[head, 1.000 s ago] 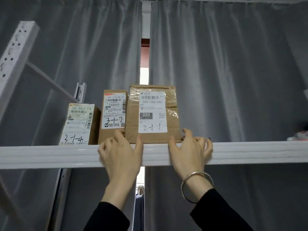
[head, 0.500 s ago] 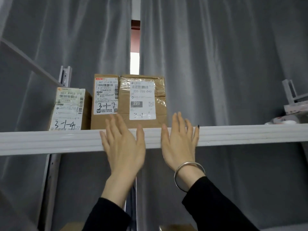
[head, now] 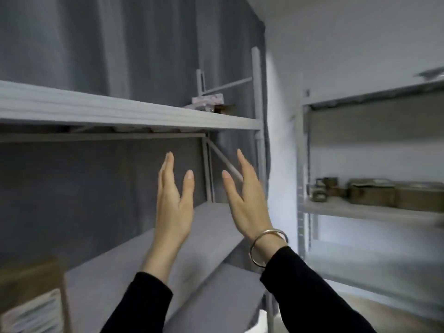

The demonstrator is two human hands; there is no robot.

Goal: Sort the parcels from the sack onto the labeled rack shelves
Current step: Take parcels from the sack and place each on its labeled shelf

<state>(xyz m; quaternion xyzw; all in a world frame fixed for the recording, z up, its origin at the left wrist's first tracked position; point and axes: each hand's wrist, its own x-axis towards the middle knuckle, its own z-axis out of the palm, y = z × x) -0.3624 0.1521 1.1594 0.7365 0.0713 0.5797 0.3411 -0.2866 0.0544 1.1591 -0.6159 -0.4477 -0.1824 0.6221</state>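
My left hand [head: 174, 200] and my right hand [head: 245, 195] are both raised in the air with straight fingers, holding nothing, in front of the grey rack. They hang below the upper shelf [head: 120, 111] and above the lower shelf [head: 149, 255]. A brown parcel with a white label [head: 31, 296] stands on the lower shelf at the bottom left, blurred. A silver bangle circles my right wrist. The three labelled parcels and the sack are out of view.
A pinkish packet and a brown item [head: 211, 104] lie at the right end of the upper shelf. A second rack [head: 370, 207] at the right carries several brown boxes [head: 374, 193]. Grey curtain hangs behind; a white wall stands at the right.
Both hands have left the edge of the shelf with the parcels and dropped away, fingers straight. The view has swung right and down, so the three labelled parcels are gone from sight.
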